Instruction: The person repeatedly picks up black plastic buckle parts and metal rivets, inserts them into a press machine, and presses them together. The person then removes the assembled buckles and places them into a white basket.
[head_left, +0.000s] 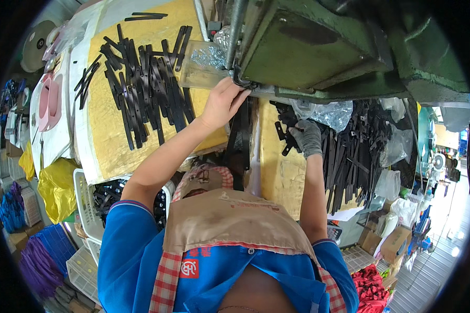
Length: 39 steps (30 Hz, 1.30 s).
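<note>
My left hand, bare, is raised to the working point of a green machine. Its fingers are pinched together around something small and dark there, mostly hidden by the fingers and the machine. On the right, my right hand wears a grey glove, its fingers curled on a small black bracket at the edge of a pile. Black flat strips with holes lie heaped on the yellow board to the left. A clear tray of small silvery fasteners sits beside my left hand.
More long black strips are piled at the right, beside clear plastic bags. A white basket of black parts stands below the left board. The machine's heavy body overhangs the table at the top.
</note>
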### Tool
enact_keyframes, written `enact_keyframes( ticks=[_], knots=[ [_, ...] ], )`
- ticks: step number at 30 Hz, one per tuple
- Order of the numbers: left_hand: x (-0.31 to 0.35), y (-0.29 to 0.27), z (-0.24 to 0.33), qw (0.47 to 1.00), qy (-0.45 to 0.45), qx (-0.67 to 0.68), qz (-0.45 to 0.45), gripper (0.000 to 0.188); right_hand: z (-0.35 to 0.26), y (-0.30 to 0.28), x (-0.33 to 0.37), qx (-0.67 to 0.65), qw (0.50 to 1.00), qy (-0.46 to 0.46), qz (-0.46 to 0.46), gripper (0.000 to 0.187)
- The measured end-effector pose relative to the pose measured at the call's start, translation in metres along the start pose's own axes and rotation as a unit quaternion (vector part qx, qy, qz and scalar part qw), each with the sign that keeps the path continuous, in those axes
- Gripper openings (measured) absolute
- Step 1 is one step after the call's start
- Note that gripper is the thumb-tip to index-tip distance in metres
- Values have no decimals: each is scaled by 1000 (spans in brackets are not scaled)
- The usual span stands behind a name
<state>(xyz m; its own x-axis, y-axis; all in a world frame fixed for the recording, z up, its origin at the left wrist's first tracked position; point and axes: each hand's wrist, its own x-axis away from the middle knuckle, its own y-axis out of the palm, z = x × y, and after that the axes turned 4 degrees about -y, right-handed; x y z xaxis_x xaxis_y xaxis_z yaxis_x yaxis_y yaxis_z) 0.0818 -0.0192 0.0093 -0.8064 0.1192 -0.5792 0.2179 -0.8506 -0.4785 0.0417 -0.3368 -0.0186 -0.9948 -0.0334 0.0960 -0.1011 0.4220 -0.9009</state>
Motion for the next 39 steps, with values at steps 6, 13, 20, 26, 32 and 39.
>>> enact_keyframes(
  ticks=[6, 13, 20, 26, 32, 39],
  knots=[
    [4, -11, 8, 997, -18, 67, 29, 9, 17, 0, 15, -38, 998, 6, 42, 26],
    [-8, -2, 12, 1000, 21, -3, -12, 11, 1, 3, 28, -246, 966, 38, 70, 23],
    [-3, -14, -2, 1000, 23, 21, -3, 24, -11, 6, 28, -285, 951, -17, 115, 29],
    [-27, -53, -74, 963, -121, -242, -15, 22, -112, -21, 0, -605, 795, 15, 42, 30],
    [-18, -58, -73, 954, -121, -241, -134, 24, -123, 37, -77, -579, 806, -49, -109, 25],
    [-29, -67, -57, 965, -148, -181, -118, 28, -89, 75, -114, -201, 929, -286, 119, 23]
  ],
)
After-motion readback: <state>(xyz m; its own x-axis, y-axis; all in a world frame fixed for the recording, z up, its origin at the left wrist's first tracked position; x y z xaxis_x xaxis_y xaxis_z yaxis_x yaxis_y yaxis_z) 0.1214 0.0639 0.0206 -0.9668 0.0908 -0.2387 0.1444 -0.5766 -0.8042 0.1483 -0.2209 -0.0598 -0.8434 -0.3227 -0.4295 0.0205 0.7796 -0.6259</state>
